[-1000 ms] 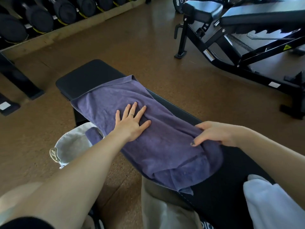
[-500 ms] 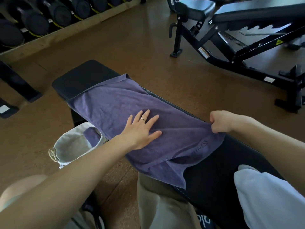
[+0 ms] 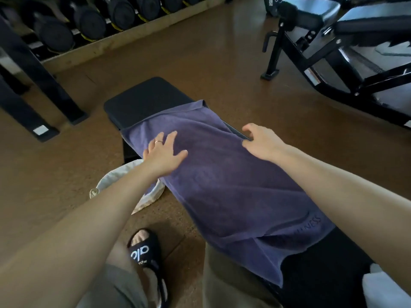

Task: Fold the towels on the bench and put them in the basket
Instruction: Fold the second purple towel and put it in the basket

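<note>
White towel (image 3: 387, 290) cut off at corner; basket (image 3: 124, 185) mostly behind left forearm.

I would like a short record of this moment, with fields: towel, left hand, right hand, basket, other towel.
towel: purple towel spread flat along the black bench
left hand: left hand flat on the towel, fingers straight
right hand: right hand at the towel's far edge, fingers curled; grip unclear
basket: white basket on the floor beside the bench
other towel: white towel on the bench's near end
</note>
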